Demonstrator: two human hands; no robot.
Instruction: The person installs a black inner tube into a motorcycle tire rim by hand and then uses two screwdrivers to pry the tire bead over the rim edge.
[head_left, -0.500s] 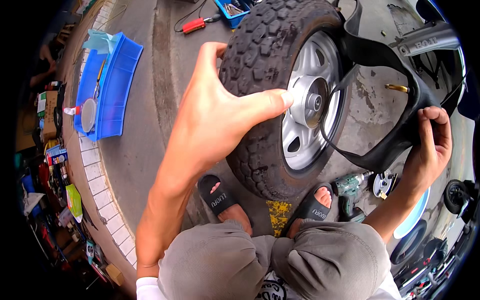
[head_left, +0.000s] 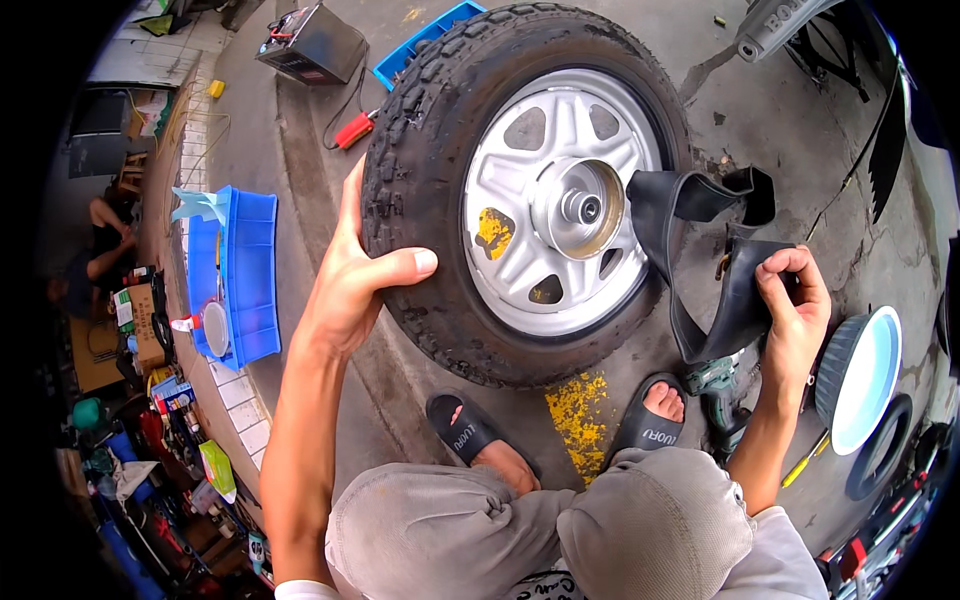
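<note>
A knobby black tire (head_left: 420,190) on a silver spoked rim (head_left: 500,160) stands tilted before me, its hub facing up and to the right. My left hand (head_left: 362,275) grips the tire's left edge, thumb on the sidewall and fingers behind the tread. Between the thumb and fingers of my right hand (head_left: 797,305) is pinched a limp, flat black inner tube (head_left: 738,295). It hangs in loops at the right of the wheel, one fold lying against the rim. A bit of its brass valve (head_left: 722,266) shows between the folds.
At left are a blue bin (head_left: 258,285), heaped supplies and a seated person (head_left: 110,225). A battery (head_left: 318,45), red-handled tool (head_left: 354,130) and blue tray (head_left: 400,55) lie beyond. Right: a green drill (head_left: 712,385), basin (head_left: 865,380), small tire (head_left: 885,450) and grey metal part (head_left: 780,25).
The wheel has tipped so that its rim faces me more. My left thumb has shifted from beside the hub to the sidewall. My right hand has brought the inner tube lower and closer in.
</note>
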